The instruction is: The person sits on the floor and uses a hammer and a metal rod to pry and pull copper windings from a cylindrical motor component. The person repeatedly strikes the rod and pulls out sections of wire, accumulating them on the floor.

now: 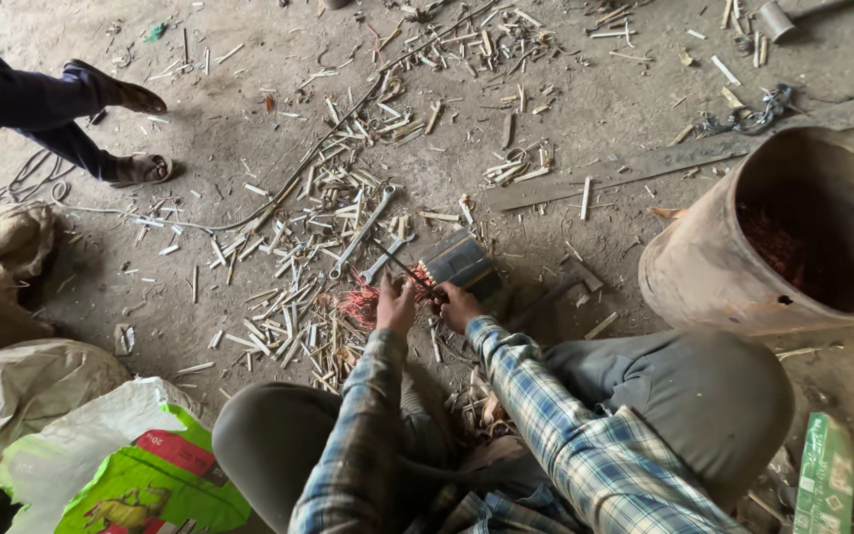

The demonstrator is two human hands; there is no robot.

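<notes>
A tangled bundle of reddish copper wire lies on the floor at twelve o'clock, partly pulled from a dark block; left hand and right hand clutch its strands, much remaining.

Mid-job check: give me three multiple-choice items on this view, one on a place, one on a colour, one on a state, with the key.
1. Where is the rusty drum?
A. to the person's right
B. to the person's left
C. behind the sandalled feet

2. What colour are the wire strands by the left hand?
A. blue
B. reddish copper
C. green

3. How does the drum lie?
A. upright, lidded
C. crushed flat
B. tipped, mouth open

Key: 1 A, it fills the right edge; 2 B, the strands show reddish; 3 B, its dark open mouth shows. The right hand rests beside the dark block.
</notes>
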